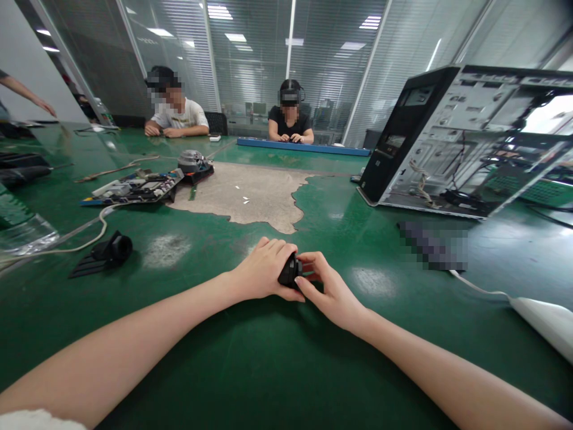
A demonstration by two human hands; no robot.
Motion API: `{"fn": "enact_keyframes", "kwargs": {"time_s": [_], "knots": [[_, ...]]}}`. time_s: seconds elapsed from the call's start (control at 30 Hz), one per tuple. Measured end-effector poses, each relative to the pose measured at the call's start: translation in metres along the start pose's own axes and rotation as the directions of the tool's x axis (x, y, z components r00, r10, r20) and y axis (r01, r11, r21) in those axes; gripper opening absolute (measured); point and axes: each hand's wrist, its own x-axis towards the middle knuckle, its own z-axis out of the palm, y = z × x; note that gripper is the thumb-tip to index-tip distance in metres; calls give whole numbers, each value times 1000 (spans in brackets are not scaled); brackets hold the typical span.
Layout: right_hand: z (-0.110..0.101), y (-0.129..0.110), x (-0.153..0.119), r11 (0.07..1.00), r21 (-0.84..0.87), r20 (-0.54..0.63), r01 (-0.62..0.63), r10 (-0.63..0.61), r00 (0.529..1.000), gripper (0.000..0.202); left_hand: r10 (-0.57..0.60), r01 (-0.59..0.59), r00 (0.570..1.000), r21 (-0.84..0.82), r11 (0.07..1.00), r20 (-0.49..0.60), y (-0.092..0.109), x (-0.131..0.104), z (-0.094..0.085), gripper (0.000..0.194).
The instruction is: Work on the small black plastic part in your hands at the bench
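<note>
My left hand [267, 270] is wrapped over a small black part [287, 272], which looks like plastic. From the other side, the thumb and fingers of my right hand [329, 289] pinch its right end. Both hands are just above the green tabletop [250, 364], in front of me. Much of the part is hidden under my left fingers, so its exact kind cannot be made out. To the left lies a black piece with a round, lens-like end and a flat slotted foot [107, 251].
A circuit board [138, 186] and a round metal fan or cooler [193, 161] lie beyond at left. An open computer case [447, 143] stands at right, near a blurred phone-like object [430, 246] with a white cable. A bottle [22, 221] is at far left. Two people sit opposite.
</note>
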Motion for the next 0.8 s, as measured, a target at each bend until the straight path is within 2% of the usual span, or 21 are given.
{"fn": "enact_keyframes", "kwargs": {"time_s": [0.1, 0.27, 0.33, 0.57, 0.7, 0.8], "knots": [[-1, -1, 0, 1000, 14, 17, -18, 17, 1000, 26, 1, -1, 1000, 3, 1000, 0, 0, 0, 0, 75], [-3, -3, -2, 976, -158, -45, 147, -156, 987, 17, -1, 1, 1000, 16, 1000, 3, 1, 0, -1, 70], [-3, -3, -3, 969, -180, -54, 171, -183, 982, 12, 0, 0, 1000, 9, 1000, 5, 2, 1, -1, 70], [0, -1, -1, 994, -71, -59, 88, -93, 994, 29, -2, 2, 1000, -2, 1000, -2, 1, 1, 0, 72], [1, 0, -1, 997, -77, -21, 31, -33, 999, 27, -6, 6, 1000, 2, 1000, -7, 0, 0, 1, 73], [0, -2, -2, 991, -123, -28, 55, -58, 998, 26, -4, 4, 1000, 11, 1000, -13, 0, -1, 1, 72]]}}
